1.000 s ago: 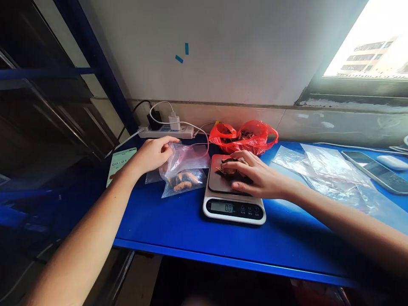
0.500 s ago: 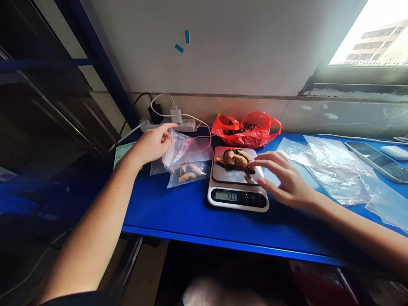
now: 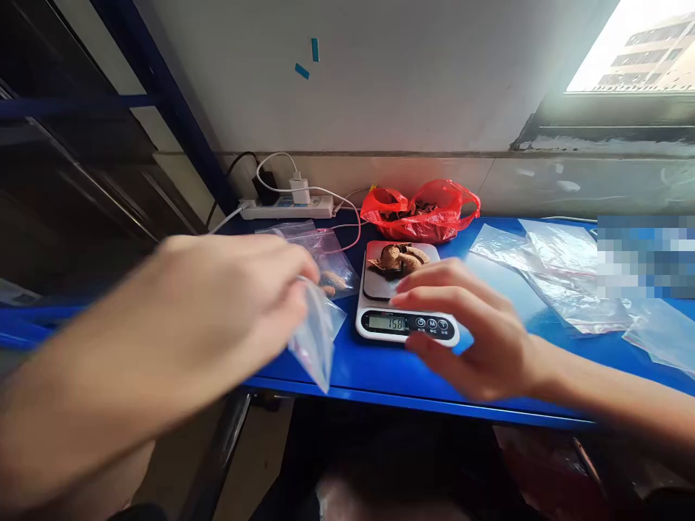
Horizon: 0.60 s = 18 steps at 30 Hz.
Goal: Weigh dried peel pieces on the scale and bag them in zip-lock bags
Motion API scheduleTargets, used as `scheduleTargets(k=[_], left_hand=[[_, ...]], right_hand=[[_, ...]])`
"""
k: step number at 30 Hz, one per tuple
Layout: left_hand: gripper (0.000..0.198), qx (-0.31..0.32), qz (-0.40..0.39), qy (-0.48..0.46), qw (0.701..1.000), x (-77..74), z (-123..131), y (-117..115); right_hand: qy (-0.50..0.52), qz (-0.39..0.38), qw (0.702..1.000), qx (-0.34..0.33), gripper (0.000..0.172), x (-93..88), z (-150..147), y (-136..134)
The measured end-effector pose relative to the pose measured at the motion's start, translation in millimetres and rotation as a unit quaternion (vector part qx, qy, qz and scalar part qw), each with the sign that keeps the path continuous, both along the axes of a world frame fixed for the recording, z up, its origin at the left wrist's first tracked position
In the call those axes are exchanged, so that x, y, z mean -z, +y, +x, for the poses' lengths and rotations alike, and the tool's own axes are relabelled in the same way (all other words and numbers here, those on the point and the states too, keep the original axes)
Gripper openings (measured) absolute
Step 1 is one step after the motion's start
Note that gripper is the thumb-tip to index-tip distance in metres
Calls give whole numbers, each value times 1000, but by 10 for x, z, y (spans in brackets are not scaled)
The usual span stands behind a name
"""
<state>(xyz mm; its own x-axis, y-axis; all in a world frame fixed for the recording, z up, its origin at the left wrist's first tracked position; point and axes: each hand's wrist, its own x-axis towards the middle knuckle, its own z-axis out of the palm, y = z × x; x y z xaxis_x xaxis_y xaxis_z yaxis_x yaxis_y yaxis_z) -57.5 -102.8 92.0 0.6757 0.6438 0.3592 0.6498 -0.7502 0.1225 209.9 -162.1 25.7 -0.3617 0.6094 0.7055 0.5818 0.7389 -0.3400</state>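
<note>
My left hand (image 3: 255, 297), blurred by motion, pinches a clear plastic zip bag (image 3: 316, 344) that hangs over the front part of the blue table. My right hand (image 3: 472, 329) hovers by the front right of a white kitchen scale (image 3: 374, 331), fingers spread, holding nothing. Brown, knobbly dried pieces (image 3: 399, 259) lie on the scale's plate, and its display shows digits like 158. Behind my left hand, a filled clear bag (image 3: 326, 250) with similar brown pieces lies flat, partly hidden.
A red plastic bag (image 3: 428, 217) holding dark brown pieces stands open behind the scale. Several flat clear bags (image 3: 570, 278) lie at the right. A white power strip (image 3: 287, 208) with cables runs along the wall. The table's front edge (image 3: 413, 407) is close to me.
My left hand has drawn back toward me with a plastic bag. My right hand has come nearer, down from beside the brown pieces. The scale's display changed from about 100 to 158.
</note>
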Motion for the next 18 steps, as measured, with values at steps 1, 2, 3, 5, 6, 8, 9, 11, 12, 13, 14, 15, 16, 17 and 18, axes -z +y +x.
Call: scheduleTargets(k=[1,2,3,5,6,8,9,11,12,13,14,15,16,17,18], left_hand=[[27,41,25,43,998,26,163,-71],[35,95,50,54,993,56,310,-155],[42,150,62,64,985,90,428,-244],[47,197,57,64,977,174,562,-410],[46,200,44,49,978,225,583,-474],[43,185,23,5,982,335,576,-548],[42,175,15,-16,984,390,566,-560],[41,172,19,-52,984,487,557,-544],[41,172,27,-62,983,524,559,-523],[41,170,40,-66,982,549,562,-497],[41,161,59,-66,983,563,563,-469],[40,145,83,-66,984,565,557,-442],[37,126,109,-66,984,559,542,-419],[34,106,132,-68,983,545,520,-402],[31,91,152,-75,981,528,493,-391]], right_hand=[[42,-54,997,-30,34,10,-107,-80],[94,-111,988,-48,36,39,-193,-160],[133,-157,976,-69,38,84,-256,-234],[174,-201,958,-111,42,200,-318,-348],[174,-214,953,-128,44,258,-327,-383],[173,-232,945,-151,43,350,-330,-411],[172,-238,943,-155,42,381,-335,-408],[177,-233,945,-147,39,417,-358,-382],[177,-225,949,-134,37,428,-373,-363],[172,-218,954,-110,35,437,-387,-344],[162,-211,961,-80,33,446,-398,-327],[150,-200,967,-50,31,455,-403,-313],[134,-184,973,-26,30,465,-402,-301],[109,-163,981,-2,28,475,-395,-295],[77,-135,987,26,27,485,-383,-293]])
